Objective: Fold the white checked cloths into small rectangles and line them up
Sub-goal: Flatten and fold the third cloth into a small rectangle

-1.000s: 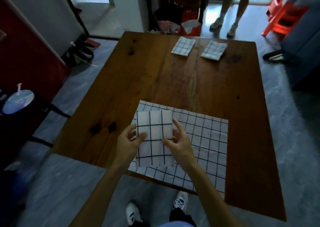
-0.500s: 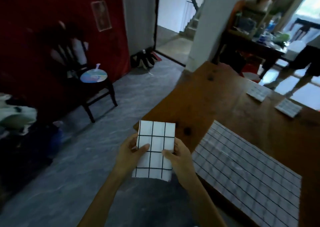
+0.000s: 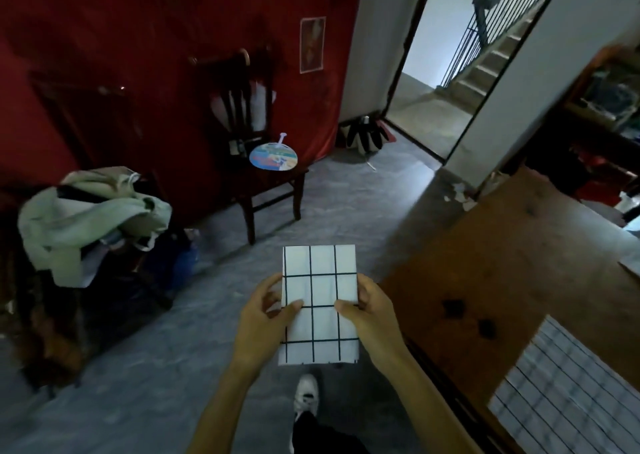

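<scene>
A folded white checked cloth (image 3: 320, 294), a small upright rectangle, is held in the air over the grey floor, left of the table. My left hand (image 3: 263, 322) pinches its left edge with the thumb on top. On its right edge my right hand (image 3: 370, 315) pinches the same way. A larger unfolded checked cloth (image 3: 568, 387) lies flat on the wooden table (image 3: 485, 263) at the lower right. The two folded cloths at the table's far end are out of view.
A dark wooden chair (image 3: 256, 162) with a round paper fan (image 3: 273, 156) on its seat stands by the red wall. A heap of clothes and bags (image 3: 90, 211) sits at the left. An open doorway (image 3: 446, 82) leads to stairs. My shoe (image 3: 306, 398) is on the floor.
My view has swung left, away from the table towards the red wall and chair. Both hands have carried the folded cloth off the table's unfolded cloth and hold it over the floor.
</scene>
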The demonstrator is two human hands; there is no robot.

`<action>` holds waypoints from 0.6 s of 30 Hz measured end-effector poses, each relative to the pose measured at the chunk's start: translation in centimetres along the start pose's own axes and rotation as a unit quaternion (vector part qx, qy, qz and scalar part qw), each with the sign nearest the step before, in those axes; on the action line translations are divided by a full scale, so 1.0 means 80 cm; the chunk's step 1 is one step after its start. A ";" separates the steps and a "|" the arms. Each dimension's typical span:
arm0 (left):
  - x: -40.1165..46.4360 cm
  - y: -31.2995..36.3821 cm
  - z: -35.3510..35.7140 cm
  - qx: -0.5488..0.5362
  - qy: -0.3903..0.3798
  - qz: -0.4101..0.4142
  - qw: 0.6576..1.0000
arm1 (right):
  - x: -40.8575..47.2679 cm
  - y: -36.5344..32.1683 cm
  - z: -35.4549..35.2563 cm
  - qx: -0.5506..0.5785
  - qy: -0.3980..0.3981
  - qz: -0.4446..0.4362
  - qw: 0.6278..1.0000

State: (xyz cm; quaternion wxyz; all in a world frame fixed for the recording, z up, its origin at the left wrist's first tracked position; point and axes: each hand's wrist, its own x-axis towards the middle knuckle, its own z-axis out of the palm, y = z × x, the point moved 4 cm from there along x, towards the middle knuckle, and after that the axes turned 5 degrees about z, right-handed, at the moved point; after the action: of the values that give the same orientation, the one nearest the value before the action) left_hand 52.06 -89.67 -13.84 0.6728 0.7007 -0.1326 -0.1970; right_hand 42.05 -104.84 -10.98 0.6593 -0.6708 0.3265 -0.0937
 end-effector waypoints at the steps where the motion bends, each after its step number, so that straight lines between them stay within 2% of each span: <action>1: 0.016 0.001 -0.001 -0.002 -0.003 -0.002 1.000 | 0.017 -0.001 0.004 0.004 0.005 0.001 1.000; 4: 0.079 0.000 0.004 0.010 -0.002 -0.012 1.000 | 0.076 -0.008 0.010 0.026 0.013 0.000 1.000; 12: 0.291 0.037 0.038 0.080 0.012 0.001 0.997 | 0.295 -0.064 0.002 0.052 0.019 -0.073 0.996; 18: 0.442 0.088 0.106 0.103 -0.037 0.031 0.994 | 0.411 -0.120 -0.047 0.145 0.042 -0.074 0.986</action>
State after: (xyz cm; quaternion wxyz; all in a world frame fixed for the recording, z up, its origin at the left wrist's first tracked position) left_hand 80.15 -113.59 -10.41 0.5975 0.7539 -0.1987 -0.1876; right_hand 68.29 -127.22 -11.54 0.7268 -0.5858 0.2859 -0.2167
